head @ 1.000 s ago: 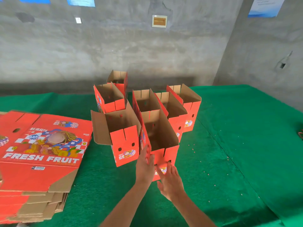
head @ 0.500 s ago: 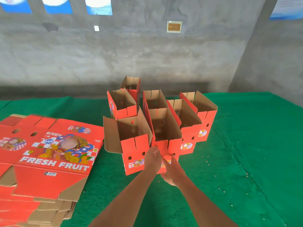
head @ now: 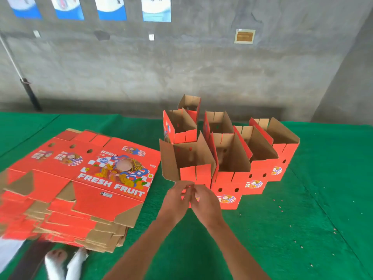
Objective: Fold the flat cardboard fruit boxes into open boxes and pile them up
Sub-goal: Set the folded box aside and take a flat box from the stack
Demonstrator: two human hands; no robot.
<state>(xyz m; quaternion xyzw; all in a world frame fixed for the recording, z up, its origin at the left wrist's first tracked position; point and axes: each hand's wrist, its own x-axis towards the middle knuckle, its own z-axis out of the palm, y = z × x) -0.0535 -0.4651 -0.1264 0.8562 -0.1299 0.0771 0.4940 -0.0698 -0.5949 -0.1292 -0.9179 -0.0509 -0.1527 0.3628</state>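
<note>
With both the left hand (head: pixel 178 196) and right hand (head: pixel 203 200) loosely curled and seemingly empty before the folded boxes (head: pixel 232 158), the next step is likely taking a flat from the stack of flat boxes (head: pixel 80 178) at left.

both forearms reach forward, left hand (head: pixel 175 200) and right hand (head: pixel 205 201) seemingly touching.

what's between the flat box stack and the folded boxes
Only a bare strip of green cloth separates the flat stack from the nearest folded box, seen in the head view.
</note>
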